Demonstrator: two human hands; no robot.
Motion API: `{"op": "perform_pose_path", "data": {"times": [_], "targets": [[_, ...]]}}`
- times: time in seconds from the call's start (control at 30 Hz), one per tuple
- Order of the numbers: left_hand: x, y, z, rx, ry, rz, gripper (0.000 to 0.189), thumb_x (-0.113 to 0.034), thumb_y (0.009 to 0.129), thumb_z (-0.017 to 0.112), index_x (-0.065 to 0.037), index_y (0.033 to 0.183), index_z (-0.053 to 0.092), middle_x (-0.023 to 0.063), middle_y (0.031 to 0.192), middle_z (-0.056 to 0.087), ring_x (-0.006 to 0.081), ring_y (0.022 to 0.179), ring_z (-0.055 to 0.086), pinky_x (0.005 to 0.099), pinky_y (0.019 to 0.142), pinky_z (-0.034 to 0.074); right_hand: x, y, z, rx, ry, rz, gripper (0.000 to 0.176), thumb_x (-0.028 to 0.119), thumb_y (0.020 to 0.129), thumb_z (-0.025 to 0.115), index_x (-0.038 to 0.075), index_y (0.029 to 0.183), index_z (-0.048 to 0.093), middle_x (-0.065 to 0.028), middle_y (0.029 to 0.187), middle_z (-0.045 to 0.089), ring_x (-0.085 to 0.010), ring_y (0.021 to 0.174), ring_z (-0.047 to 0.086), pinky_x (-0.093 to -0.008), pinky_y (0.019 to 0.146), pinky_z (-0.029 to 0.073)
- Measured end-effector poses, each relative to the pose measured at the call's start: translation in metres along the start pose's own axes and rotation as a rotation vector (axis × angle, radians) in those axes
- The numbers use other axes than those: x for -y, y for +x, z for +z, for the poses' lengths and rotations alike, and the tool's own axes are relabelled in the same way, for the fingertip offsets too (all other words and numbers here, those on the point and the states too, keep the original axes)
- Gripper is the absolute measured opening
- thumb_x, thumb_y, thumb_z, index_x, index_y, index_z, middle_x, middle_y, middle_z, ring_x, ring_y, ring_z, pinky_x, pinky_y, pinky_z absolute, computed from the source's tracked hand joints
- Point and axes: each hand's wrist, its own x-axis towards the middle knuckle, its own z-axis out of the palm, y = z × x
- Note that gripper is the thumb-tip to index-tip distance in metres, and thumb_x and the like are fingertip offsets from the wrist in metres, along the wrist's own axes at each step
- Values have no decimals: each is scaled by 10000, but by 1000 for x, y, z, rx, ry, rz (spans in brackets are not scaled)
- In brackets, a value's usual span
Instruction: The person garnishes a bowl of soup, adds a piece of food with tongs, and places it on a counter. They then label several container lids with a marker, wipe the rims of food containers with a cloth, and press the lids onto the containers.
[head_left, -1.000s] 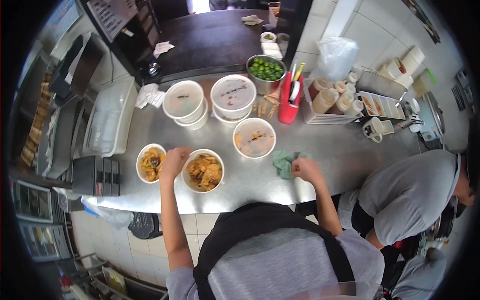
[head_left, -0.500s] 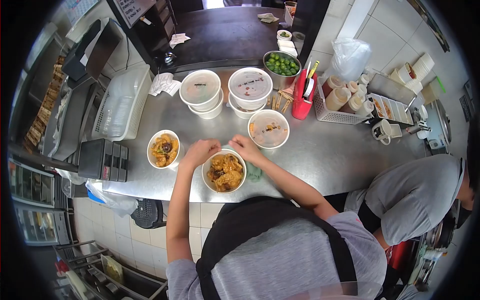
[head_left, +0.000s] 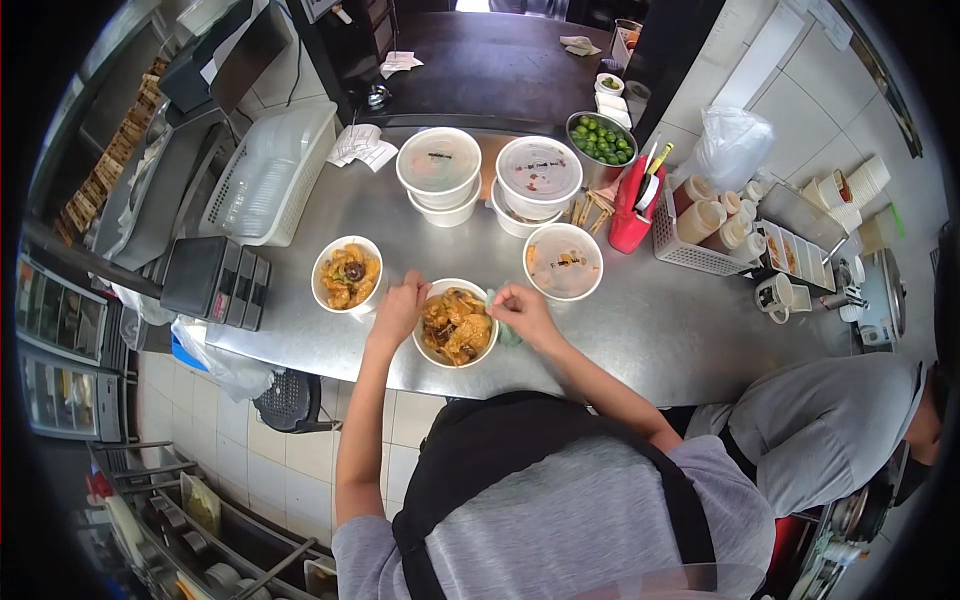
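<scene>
A round white bowl of glazed brown food [head_left: 456, 325] stands near the front edge of the steel counter. At its upper left rim, my left hand [head_left: 402, 305] has its fingers pressed together at the edge. On the right rim, my right hand [head_left: 522, 312] is closed in a pinch beside a green cloth [head_left: 508, 334]; what lies between its fingertips is too small to tell. Left of my hands sits a second open bowl of similar food [head_left: 347, 275]. A lidded bowl [head_left: 562, 262] stands just beyond my right hand.
Stacked lidded bowls [head_left: 438, 162] [head_left: 539, 172] stand at the back. Beyond are a metal bowl of green limes [head_left: 601, 140], a red holder [head_left: 632, 212] and a basket of bottles [head_left: 690, 240]. Drawers [head_left: 215, 283] are at left. Another person's grey-clothed leg [head_left: 820, 420] is at right.
The view has shifted, so the counter items appear farther right. My right hand has moved from the far rim to the bowl's right side; my left hand stays by the left rim.
</scene>
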Motion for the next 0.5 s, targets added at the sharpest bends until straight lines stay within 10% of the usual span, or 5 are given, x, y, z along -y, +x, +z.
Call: {"op": "perform_pose_path", "data": {"times": [0.27, 0.5], "targets": [[-21, -37, 10, -100, -600, -461, 223, -194, 919, 399, 28, 922, 380, 224, 744, 574, 302, 580, 625, 337, 344, 503, -3, -33, 9, -179, 218, 149, 105, 55, 783, 648, 52, 804, 545, 15, 747, 571, -38, 663, 502, -180, 610, 389], [-30, -59, 37, -169, -976, -550, 188, -204, 942, 342, -20, 971, 313, 170, 835, 516, 263, 620, 635, 323, 440, 559, 3, -38, 13, -297, 354, 164, 106, 84, 780, 662, 50, 787, 562, 28, 723, 560, -30, 655, 484, -180, 569, 366]]}}
